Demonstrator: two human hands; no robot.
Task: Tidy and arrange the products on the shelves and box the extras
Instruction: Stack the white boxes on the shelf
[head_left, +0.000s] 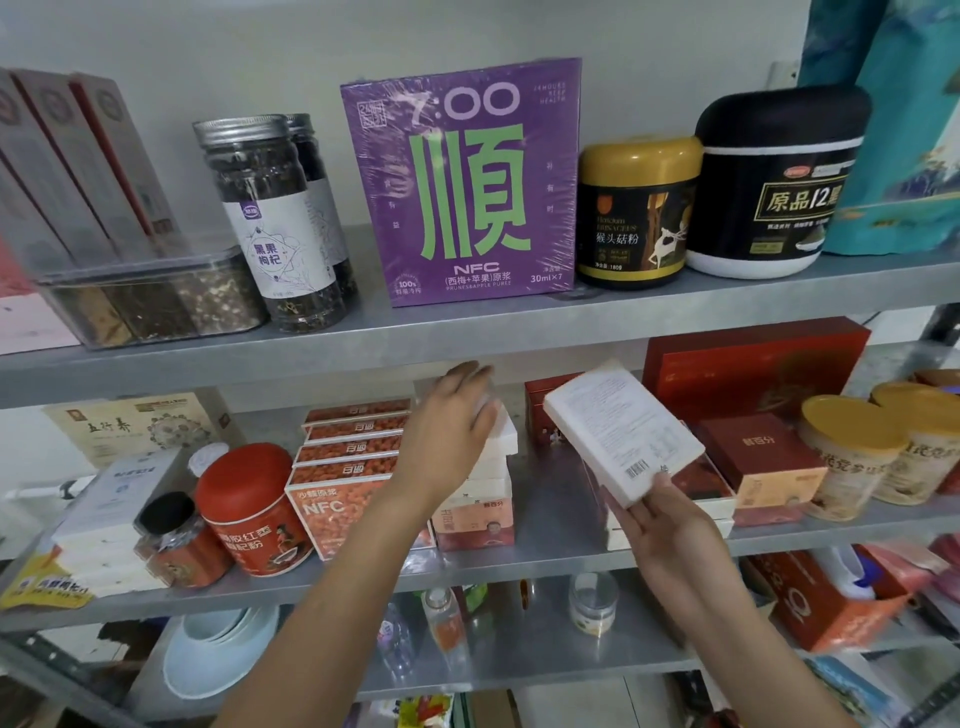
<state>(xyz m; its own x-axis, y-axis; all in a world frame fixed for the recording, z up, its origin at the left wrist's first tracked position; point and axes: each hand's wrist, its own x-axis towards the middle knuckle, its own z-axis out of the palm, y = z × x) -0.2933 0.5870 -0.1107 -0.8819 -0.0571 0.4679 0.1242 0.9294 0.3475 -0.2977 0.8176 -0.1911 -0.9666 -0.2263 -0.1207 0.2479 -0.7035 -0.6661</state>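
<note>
Right grip (660, 525) holds a white box (621, 431) by its lower end, long axis tilted up-left. The stack (501, 457) sits just left of it, under the left grip (447, 426), fingers laid flat on top.

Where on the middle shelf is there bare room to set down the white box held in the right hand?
The white box in the right hand may fit on the bare patch of middle shelf between the pink-and-white stack under the left hand and the red-topped boxes. Further left, orange boxes and a red tin crowd it.
</note>
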